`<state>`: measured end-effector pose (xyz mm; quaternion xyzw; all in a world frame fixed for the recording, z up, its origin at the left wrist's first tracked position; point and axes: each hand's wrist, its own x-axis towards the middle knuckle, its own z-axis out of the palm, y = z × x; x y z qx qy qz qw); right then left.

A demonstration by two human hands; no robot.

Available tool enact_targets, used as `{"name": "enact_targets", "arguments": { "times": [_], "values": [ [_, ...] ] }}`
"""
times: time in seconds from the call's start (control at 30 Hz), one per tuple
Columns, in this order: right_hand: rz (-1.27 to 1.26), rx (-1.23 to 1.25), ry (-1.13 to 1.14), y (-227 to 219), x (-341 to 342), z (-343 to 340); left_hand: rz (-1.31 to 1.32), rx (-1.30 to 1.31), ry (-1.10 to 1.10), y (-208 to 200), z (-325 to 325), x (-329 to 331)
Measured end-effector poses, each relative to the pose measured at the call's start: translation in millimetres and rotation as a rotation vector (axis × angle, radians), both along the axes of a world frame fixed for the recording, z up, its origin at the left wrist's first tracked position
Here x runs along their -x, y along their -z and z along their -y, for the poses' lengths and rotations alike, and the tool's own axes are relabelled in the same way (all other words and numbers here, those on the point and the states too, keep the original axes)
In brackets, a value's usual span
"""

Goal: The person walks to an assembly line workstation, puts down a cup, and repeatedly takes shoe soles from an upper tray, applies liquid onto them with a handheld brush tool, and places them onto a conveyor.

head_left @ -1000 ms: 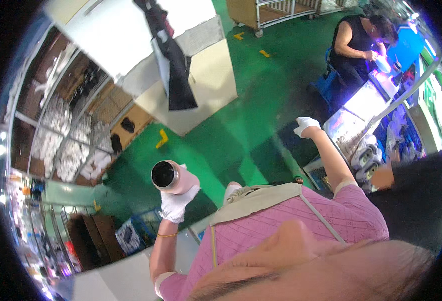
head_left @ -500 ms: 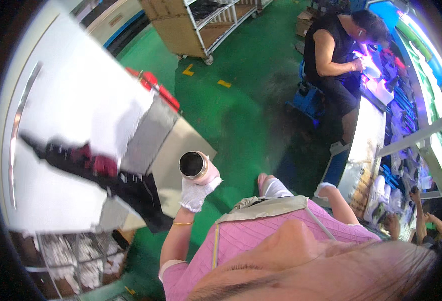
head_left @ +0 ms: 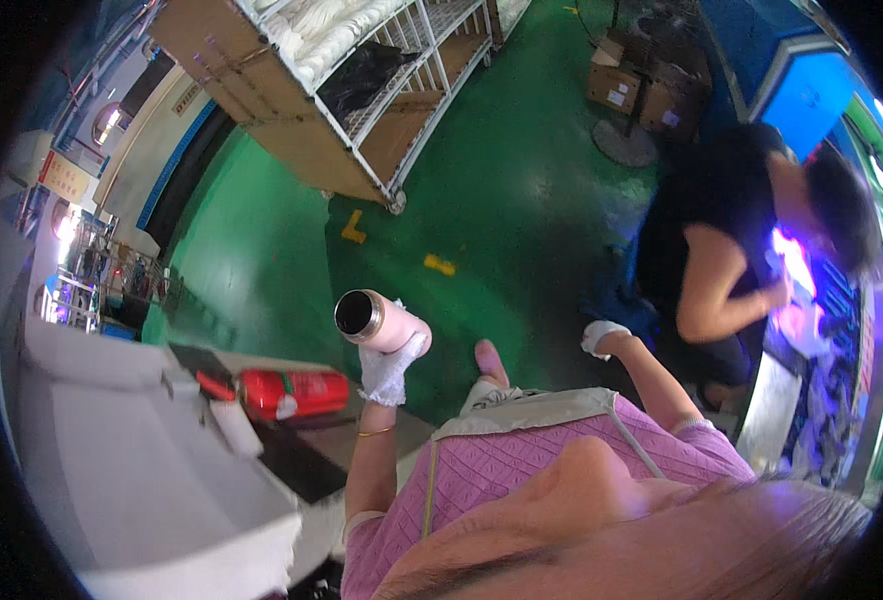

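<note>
My left hand [head_left: 385, 376], in a white knit glove, is wrapped round a pale pink insulated bottle [head_left: 393, 326]. The bottle tilts to the left; its steel-rimmed mouth is uncovered, with a dark inside. My right hand [head_left: 601, 338], gloved in white too, hangs out at my right side, apart from everything. Its fingers are loosely curved and nothing shows in them.
A white-framed wheeled rack [head_left: 371, 170] loaded with pale material stands ahead. Left are a red fire extinguisher [head_left: 296, 393] and a grey-white table [head_left: 151, 460]. A seated person [head_left: 711, 270] works at a lit bench on the right; cardboard boxes [head_left: 651, 95] stand beyond.
I have moved forward along the green floor. The white table with dark cloth has slid out of view and the extinguisher shows fully. My right hand has swung forward; the left keeps the bottle.
</note>
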<state>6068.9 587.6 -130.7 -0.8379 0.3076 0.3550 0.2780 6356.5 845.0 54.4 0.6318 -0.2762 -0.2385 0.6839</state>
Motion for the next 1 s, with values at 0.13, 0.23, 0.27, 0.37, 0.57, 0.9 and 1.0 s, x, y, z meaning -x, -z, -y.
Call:
{"name": "enact_targets", "arguments": {
  "times": [0.13,0.23,0.27,0.37,0.57,0.9,1.0],
  "values": [
    [0.169,0.145,0.173,-16,-118,122,0.082,-0.075,-0.076,-2,126,-117],
    [-0.002,-0.011,0.427,-23,-165,190,0.198,-0.186,-0.013,-8,205,-187],
    [-0.115,-0.181,0.565,-17,-169,214,0.19,-0.172,0.002,-7,241,-208],
    [-0.065,-0.136,0.64,24,-156,281,0.05,-0.14,0.077,-11,356,-267],
    [-0.093,-0.035,0.377,34,-218,485,0.305,-0.159,0.138,15,579,-393],
    [0.39,0.135,0.357,-58,-590,913,0.087,0.042,0.267,-24,956,-531],
    [0.571,0.093,0.35,-39,-652,1021,0.085,-0.048,0.353,-21,1068,-585]
  ]
}}
